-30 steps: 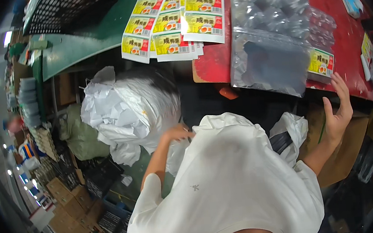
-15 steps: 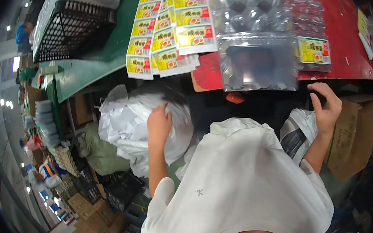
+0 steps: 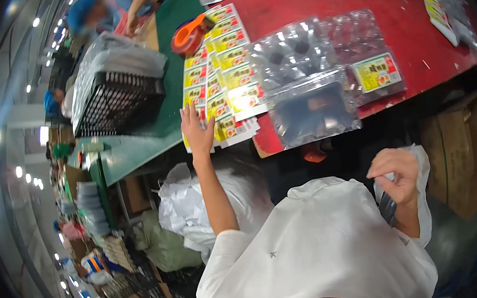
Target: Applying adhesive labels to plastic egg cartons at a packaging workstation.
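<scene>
My left hand [image 3: 197, 129] lies with fingers spread over the near end of the sheets of yellow, white and red labels [image 3: 222, 101]; nothing is in its grip. Near my body, in front of the table edge, hovers my right hand [image 3: 396, 174]. Its fingers are curled in toward the thumb, and I see nothing between them. Between the hands, on the table, sits an open clear plastic egg tray [image 3: 313, 116] with its moulded half folded back. To its right lies a second clear egg tray [image 3: 347, 29] with a label [image 3: 377, 72] on it.
An orange tape dispenser [image 3: 188, 34] rests on the far end of the labels. A black crate [image 3: 124, 99] of clear plastic stands on the green table [image 3: 135, 153]. White bags [image 3: 198, 204] sit below it. At right is a cardboard box [image 3: 460, 153]; other people work behind.
My left hand has moved up from beside the white bag onto the label sheets. My right hand has come inward and its fingers have curled. The view has shifted, bringing the tape dispenser in.
</scene>
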Demonstrator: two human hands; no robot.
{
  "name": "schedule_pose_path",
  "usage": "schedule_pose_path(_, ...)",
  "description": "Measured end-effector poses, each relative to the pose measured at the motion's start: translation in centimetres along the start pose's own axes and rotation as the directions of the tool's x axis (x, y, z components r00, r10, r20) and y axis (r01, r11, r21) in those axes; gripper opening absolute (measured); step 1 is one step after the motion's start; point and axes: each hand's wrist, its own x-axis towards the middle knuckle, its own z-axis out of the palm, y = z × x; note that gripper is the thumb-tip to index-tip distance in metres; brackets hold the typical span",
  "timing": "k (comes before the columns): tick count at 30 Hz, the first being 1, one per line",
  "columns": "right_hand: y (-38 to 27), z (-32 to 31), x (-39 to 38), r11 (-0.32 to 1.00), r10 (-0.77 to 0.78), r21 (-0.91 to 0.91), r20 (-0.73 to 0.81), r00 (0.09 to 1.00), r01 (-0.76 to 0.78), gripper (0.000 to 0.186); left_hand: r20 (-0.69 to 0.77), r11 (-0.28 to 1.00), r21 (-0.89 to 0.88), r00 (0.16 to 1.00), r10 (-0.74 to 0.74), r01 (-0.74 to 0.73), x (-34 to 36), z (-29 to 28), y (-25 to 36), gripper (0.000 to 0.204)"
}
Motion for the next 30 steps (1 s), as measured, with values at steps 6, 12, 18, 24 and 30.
schedule_pose_path(6,1.8,4.6,-0.1,0.965,0.182,0.132,0.295,0.938,-0.229,0.008,0.271,0.911,-0.210,0.874,0.402,-0.354,0.8,0.7,10.7,0.058)
schedule_pose_path(12,1.9,9.5,-0.1,0.997,-0.027,0.080,0.563,0.826,-0.023,0.006,0.239,0.939,-0.221,0.919,0.313,-0.262,1.0,1.8,7.5,0.032)
schedule_pose_path(18,9.0,13.9,-3.8,0.786,0.394,0.085,0.694,0.603,-0.612,0.028,-0.009,0.943,-0.294,0.987,0.158,-0.153,-3.3,-3.7,9.0,0.034)
schedule_pose_path(24,13.6,18.5,-3.9,0.428,0.573,0.413,0.564,0.595,-0.804,0.056,0.328,0.835,-0.542,0.939,0.103,0.098,-14.8,-9.2,7.7,0.030)
schedule_pose_path(30,14.7,21.9,-2.1,0.480,0.772,0.068,0.442,0.458,-0.875,0.048,0.723,0.744,-0.569,0.645,0.249,0.351,-19.5,-13.4,8.3,0.037)
